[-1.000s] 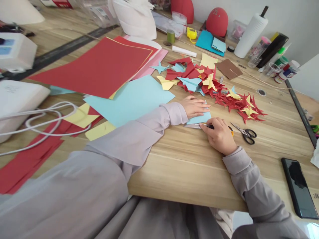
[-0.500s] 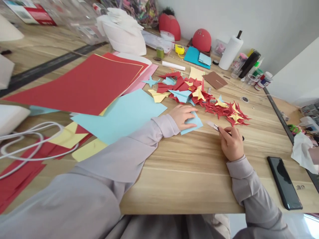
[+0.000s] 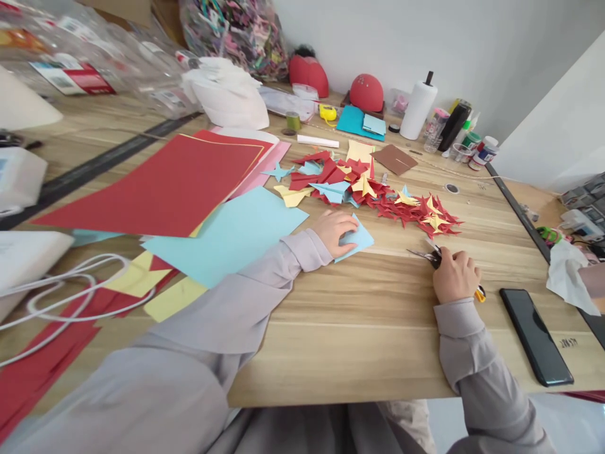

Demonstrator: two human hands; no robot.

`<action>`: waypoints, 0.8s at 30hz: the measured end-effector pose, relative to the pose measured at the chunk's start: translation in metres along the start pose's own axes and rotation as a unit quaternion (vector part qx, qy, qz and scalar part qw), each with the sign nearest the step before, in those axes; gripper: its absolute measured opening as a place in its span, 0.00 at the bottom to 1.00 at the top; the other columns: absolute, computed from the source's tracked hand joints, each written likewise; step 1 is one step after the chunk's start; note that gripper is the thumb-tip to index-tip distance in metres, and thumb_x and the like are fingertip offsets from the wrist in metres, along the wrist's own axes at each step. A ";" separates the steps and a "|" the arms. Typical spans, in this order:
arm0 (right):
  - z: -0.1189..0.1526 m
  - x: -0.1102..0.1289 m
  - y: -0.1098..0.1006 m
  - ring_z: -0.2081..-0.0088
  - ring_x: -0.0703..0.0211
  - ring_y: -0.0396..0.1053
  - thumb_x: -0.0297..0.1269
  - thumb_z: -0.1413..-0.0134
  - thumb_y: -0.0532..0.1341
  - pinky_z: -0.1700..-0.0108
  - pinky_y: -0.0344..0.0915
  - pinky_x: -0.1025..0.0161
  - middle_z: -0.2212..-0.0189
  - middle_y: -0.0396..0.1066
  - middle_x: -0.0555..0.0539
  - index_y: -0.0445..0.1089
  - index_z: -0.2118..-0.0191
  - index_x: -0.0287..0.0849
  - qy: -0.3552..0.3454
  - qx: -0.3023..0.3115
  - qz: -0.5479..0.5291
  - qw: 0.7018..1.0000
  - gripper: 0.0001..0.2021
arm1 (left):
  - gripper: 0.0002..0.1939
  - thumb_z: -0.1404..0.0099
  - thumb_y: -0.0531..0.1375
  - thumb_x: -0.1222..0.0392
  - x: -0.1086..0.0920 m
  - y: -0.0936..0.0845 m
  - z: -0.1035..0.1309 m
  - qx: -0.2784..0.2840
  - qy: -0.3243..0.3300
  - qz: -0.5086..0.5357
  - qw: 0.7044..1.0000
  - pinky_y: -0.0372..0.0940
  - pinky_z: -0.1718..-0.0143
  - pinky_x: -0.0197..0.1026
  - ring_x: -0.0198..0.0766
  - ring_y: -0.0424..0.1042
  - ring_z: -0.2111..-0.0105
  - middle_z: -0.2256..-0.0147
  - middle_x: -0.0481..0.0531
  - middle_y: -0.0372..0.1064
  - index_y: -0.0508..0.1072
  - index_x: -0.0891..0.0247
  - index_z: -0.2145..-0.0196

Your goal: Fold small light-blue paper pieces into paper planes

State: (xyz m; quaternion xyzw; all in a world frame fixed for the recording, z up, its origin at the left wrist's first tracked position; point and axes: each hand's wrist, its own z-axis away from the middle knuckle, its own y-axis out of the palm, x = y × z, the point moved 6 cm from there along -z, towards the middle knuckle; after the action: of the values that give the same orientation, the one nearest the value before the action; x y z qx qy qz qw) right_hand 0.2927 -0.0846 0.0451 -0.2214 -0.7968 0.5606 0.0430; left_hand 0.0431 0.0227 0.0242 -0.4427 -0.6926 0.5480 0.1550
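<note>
My left hand (image 3: 333,232) is closed over the left part of a small folded piece of light blue paper (image 3: 360,236), fingers curled on it against the table. My right hand (image 3: 456,274), closed, grips a pair of scissors (image 3: 431,253) by the handle. Their blades point left and stand apart, away from the paper; a yellow-orange bit of handle shows behind the hand. Beyond both hands lies a heap of folded paper stars and shapes (image 3: 341,170) in red, yellow and blue.
Large red sheets (image 3: 155,183) and a light blue sheet (image 3: 227,233) lie left, near a white cable (image 3: 70,280). A phone (image 3: 536,337) rests on the right. Bottles (image 3: 456,126) and a paper roll (image 3: 420,107) stand behind. Part of another person's arm (image 3: 593,279) shows at the right edge.
My right hand has shifted slightly right, and the scissors' blades now show spread apart. My left hand's fingers have curled in more on the blue paper. The camera view has tilted up a little.
</note>
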 end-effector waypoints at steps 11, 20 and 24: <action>-0.009 -0.009 -0.001 0.64 0.47 0.62 0.29 0.48 0.52 0.64 0.50 0.54 0.65 0.66 0.34 0.69 0.57 0.36 -0.022 -0.037 -0.005 0.999 0.14 | 0.14 0.45 0.58 0.52 0.002 0.002 -0.001 0.017 -0.041 0.049 0.998 0.53 0.53 0.49 0.46 0.65 0.52 0.53 0.56 0.68 0.70 0.63 0.64; 0.012 0.063 -0.022 0.51 0.50 0.61 0.33 0.42 0.50 0.47 0.49 0.51 0.53 0.67 0.39 0.64 0.50 0.40 -0.257 -0.067 -0.216 0.939 0.16 | 0.07 0.48 0.60 0.58 -0.003 0.003 -0.004 0.051 -0.035 0.064 0.996 0.55 0.52 0.49 0.46 0.64 0.52 0.53 0.55 0.67 0.70 0.63 0.70; 0.013 0.105 -0.020 0.44 0.52 0.56 0.32 0.40 0.45 0.46 0.50 0.53 0.46 0.62 0.40 0.61 0.47 0.39 -0.349 0.007 -0.262 0.900 0.18 | 0.16 0.53 0.64 0.52 -0.024 -0.002 -0.004 0.094 0.000 0.017 0.995 0.55 0.50 0.52 0.53 0.60 0.48 0.48 0.59 0.62 0.72 0.64 0.68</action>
State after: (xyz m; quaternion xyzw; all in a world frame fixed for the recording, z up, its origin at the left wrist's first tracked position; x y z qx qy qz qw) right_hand 0.1882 -0.0587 0.0397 0.2056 -0.7861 0.5758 -0.0906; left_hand 0.0582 0.0065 0.0341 -0.4379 -0.6301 0.6136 0.1864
